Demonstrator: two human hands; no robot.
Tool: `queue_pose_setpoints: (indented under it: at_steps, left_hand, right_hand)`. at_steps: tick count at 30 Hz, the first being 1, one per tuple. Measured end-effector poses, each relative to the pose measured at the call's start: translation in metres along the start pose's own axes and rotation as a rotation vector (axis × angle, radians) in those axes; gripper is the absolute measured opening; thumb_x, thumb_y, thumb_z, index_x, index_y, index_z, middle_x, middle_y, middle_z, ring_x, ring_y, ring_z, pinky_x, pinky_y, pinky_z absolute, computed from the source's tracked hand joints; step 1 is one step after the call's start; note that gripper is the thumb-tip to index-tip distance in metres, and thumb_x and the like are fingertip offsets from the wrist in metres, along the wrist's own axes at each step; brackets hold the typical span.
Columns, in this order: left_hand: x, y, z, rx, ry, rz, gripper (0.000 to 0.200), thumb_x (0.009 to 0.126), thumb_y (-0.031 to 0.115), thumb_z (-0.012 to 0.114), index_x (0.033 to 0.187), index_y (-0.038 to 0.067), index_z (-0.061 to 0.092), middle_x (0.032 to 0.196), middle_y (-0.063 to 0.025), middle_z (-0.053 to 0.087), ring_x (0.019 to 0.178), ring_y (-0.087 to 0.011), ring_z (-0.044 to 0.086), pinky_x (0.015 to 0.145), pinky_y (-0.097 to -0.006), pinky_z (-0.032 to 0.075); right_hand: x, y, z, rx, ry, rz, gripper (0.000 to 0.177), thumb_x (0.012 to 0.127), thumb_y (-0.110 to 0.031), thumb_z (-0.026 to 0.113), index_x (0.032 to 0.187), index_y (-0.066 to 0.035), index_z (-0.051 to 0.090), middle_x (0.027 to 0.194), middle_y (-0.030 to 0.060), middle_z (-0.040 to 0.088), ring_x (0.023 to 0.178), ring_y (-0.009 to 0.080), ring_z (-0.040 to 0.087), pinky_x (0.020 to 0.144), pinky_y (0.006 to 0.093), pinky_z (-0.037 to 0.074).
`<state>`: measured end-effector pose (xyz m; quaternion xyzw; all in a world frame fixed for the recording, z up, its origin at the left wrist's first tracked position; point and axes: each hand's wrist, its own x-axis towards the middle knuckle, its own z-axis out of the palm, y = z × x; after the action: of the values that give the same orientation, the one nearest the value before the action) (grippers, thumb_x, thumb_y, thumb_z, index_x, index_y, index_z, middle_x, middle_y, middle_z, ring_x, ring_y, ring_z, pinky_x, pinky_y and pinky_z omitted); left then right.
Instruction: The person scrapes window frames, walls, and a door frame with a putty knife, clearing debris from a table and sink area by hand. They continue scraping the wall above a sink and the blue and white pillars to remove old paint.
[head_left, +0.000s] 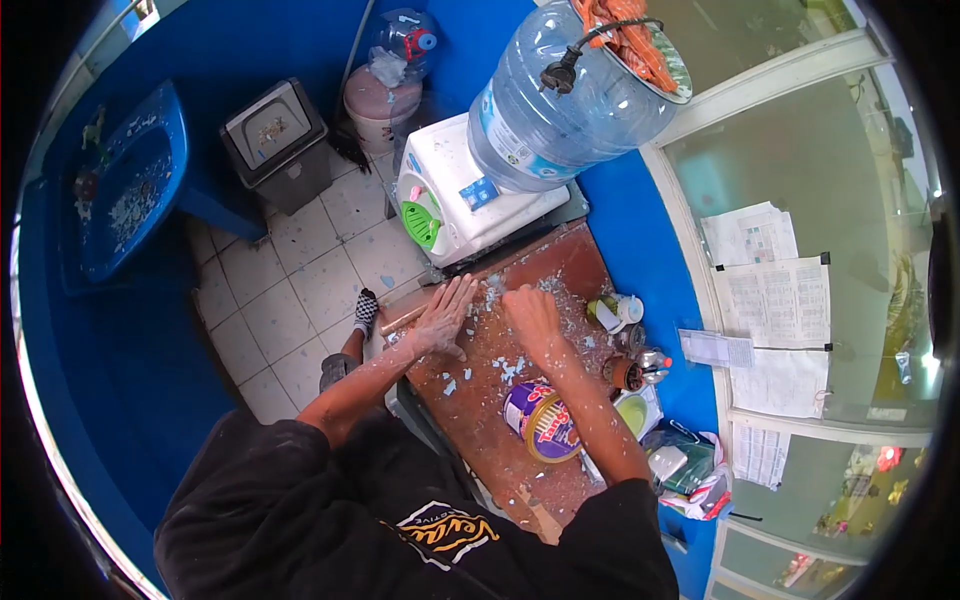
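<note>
My left hand point(445, 318) lies with its fingers stretched out at the left side of the brown tabletop point(455, 410), dusted with pale powder. To its right, my right hand point(532, 318) is closed over the same top; what it grips, if anything, is hidden under the fingers. Pale blue paint flakes point(510, 370) are scattered around and below both hands. A purple and yellow tub point(545, 425) lies beside my right forearm. Along the table's left edge, near my left hand, is a wooden strip point(402, 320).
Beyond the hands stands a white water dispenser point(460, 190) with a large water bottle point(560, 100). Small jars and bottles point(615, 312) line the right wall. At the left are a grey bin point(280, 150) and a blue washbasin point(170, 150) holding flakes.
</note>
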<state>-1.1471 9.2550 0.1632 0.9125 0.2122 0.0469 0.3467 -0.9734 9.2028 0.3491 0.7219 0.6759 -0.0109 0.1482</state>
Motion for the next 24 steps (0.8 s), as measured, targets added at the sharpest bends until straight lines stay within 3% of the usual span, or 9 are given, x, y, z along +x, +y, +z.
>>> queue_pose_setpoints:
  at_steps: [4, 6, 9, 13, 15, 17, 20, 22, 24]
  left_hand:
    - [-0.045, 0.002, -0.005, 0.104, 0.064, -0.18, 0.159, 0.048, 0.061, 0.094, 0.165, 0.005, 0.001, 0.172, -0.0201, 0.003, 0.159, -0.0402, 0.004, 0.125, -0.0594, 0.005]
    - [-0.07, 0.002, -0.004, 0.148, 0.055, -0.253, 0.156, 0.051, 0.067, 0.089, 0.165, 0.007, 0.001, 0.173, -0.0175, 0.003, 0.158, -0.0424, 0.004, 0.124, -0.0631, 0.005]
    - [-0.091, -0.003, 0.005, 0.132, 0.031, -0.298, 0.156, 0.052, 0.071, 0.087, 0.166, 0.008, 0.002, 0.173, -0.015, 0.003, 0.157, -0.046, 0.003, 0.122, -0.0672, 0.005]
    - [-0.091, -0.002, -0.003, 0.101, -0.043, -0.304, 0.153, 0.055, 0.071, 0.085, 0.165, 0.007, 0.0, 0.173, -0.0158, 0.0, 0.157, -0.046, 0.001, 0.122, -0.0674, 0.005]
    - [-0.091, 0.002, 0.003, 0.119, -0.042, -0.325, 0.153, 0.057, 0.072, 0.084, 0.165, 0.006, -0.001, 0.173, -0.018, -0.001, 0.157, -0.0462, 0.0, 0.122, -0.0671, 0.003]
    - [-0.085, 0.001, 0.019, 0.077, 0.032, -0.354, 0.146, 0.065, 0.073, 0.081, 0.163, -0.001, 0.002, 0.171, -0.023, -0.005, 0.156, -0.0478, -0.004, 0.123, -0.0664, 0.002]
    - [-0.072, 0.07, 0.032, -0.063, 0.015, -0.41, 0.132, 0.076, 0.072, 0.074, 0.161, -0.005, 0.008, 0.168, -0.0309, 0.008, 0.156, -0.0469, 0.01, 0.125, -0.0601, 0.013]
    - [-0.064, 0.119, 0.023, -0.493, -0.115, -0.099, 0.121, 0.086, 0.075, 0.061, 0.159, -0.008, 0.014, 0.154, -0.0381, 0.037, 0.146, -0.0478, 0.038, 0.12, -0.0532, 0.033]
    - [-0.059, 0.179, 0.012, -0.538, -0.467, -0.252, 0.118, 0.089, 0.078, 0.054, 0.158, -0.009, 0.013, 0.131, -0.04, 0.059, 0.125, -0.0497, 0.059, 0.109, -0.0508, 0.045]
  right_hand:
    - [-0.005, 0.035, -0.024, -0.118, 0.058, 0.185, 0.012, 0.087, -0.011, 0.066, 0.081, -0.01, 0.077, 0.08, 0.0132, 0.074, 0.079, 0.029, 0.076, 0.066, 0.0406, 0.061]
    - [0.004, 0.085, 0.018, -0.137, 0.093, 0.265, 0.015, 0.087, -0.01, 0.064, 0.079, -0.006, 0.077, 0.082, 0.0188, 0.074, 0.078, 0.0349, 0.076, 0.065, 0.0455, 0.06]
    - [0.004, 0.106, 0.057, -0.131, 0.112, 0.2, 0.015, 0.086, -0.009, 0.065, 0.078, -0.007, 0.077, 0.08, 0.0172, 0.074, 0.077, 0.0346, 0.076, 0.063, 0.0443, 0.06]
    - [-0.003, 0.009, 0.061, 0.018, 0.093, 0.021, 0.015, 0.084, -0.011, 0.066, 0.076, -0.007, 0.078, 0.082, 0.0182, 0.074, 0.078, 0.0358, 0.076, 0.065, 0.0451, 0.061]
    - [-0.019, -0.055, 0.033, 0.069, -0.006, 0.045, 0.012, 0.083, -0.01, 0.067, 0.077, -0.006, 0.077, 0.081, 0.0188, 0.073, 0.078, 0.0364, 0.075, 0.067, 0.0464, 0.06]
    - [-0.046, -0.07, 0.001, 0.147, 0.11, 0.101, 0.011, 0.083, -0.01, 0.067, 0.078, -0.006, 0.076, 0.081, 0.0186, 0.073, 0.077, 0.0368, 0.074, 0.067, 0.0472, 0.06]
    - [-0.084, -0.049, -0.02, 0.287, 0.149, 0.358, 0.015, 0.089, -0.017, 0.066, 0.082, -0.005, 0.073, 0.083, 0.0205, 0.073, 0.077, 0.0389, 0.073, 0.068, 0.0504, 0.059]
    - [-0.124, -0.017, -0.034, 0.394, 0.182, 0.564, 0.02, 0.093, -0.023, 0.064, 0.088, -0.005, 0.073, 0.084, 0.022, 0.072, 0.079, 0.0422, 0.071, 0.07, 0.0527, 0.056]
    - [-0.172, 0.01, -0.033, 0.48, 0.292, 0.713, 0.024, 0.095, -0.028, 0.064, 0.093, -0.005, 0.073, 0.084, 0.0229, 0.071, 0.082, 0.0451, 0.069, 0.072, 0.0541, 0.053]
